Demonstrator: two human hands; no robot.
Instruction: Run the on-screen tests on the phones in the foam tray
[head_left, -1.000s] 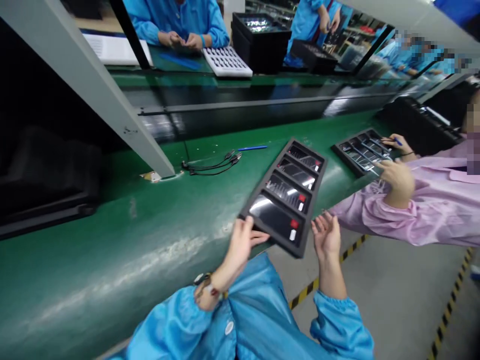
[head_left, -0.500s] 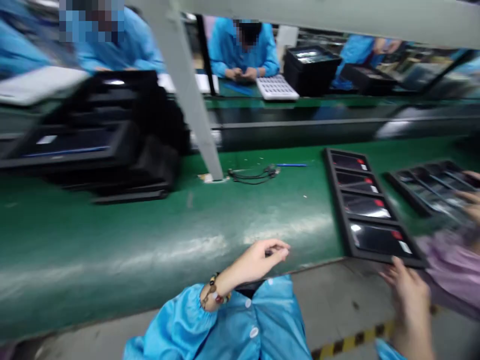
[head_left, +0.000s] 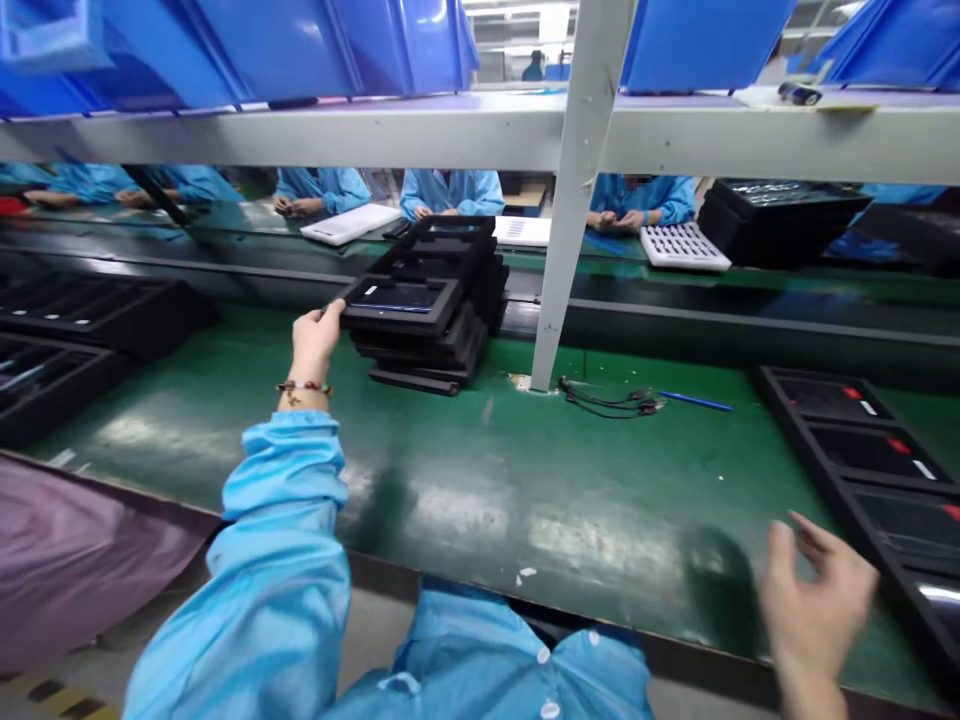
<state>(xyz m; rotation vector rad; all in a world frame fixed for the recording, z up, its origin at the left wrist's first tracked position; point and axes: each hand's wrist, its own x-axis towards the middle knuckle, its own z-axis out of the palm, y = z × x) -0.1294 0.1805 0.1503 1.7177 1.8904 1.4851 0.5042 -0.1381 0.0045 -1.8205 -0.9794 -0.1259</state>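
Note:
My left hand (head_left: 315, 340) reaches far forward and grips the near left corner of the top black tray (head_left: 401, 300) on a stack of black trays (head_left: 439, 340) standing on the green belt. My right hand (head_left: 814, 600) hovers low at the right over the belt's near edge, fingers spread and holding nothing, a little blurred. Just right of it lies a long black tray of dark phones with red tabs (head_left: 877, 470).
A grey upright post (head_left: 566, 210) rises behind the stack, with black cables (head_left: 607, 400) and a blue pen (head_left: 697, 402) at its foot. More black trays (head_left: 97, 310) sit at the left. Blue bins (head_left: 285, 45) hang overhead. People in blue coats work across the line.
The view swung left and up. My left hand went from the belt's near edge out to the tray stack and took hold of the top tray. My right hand let go of the phone tray.

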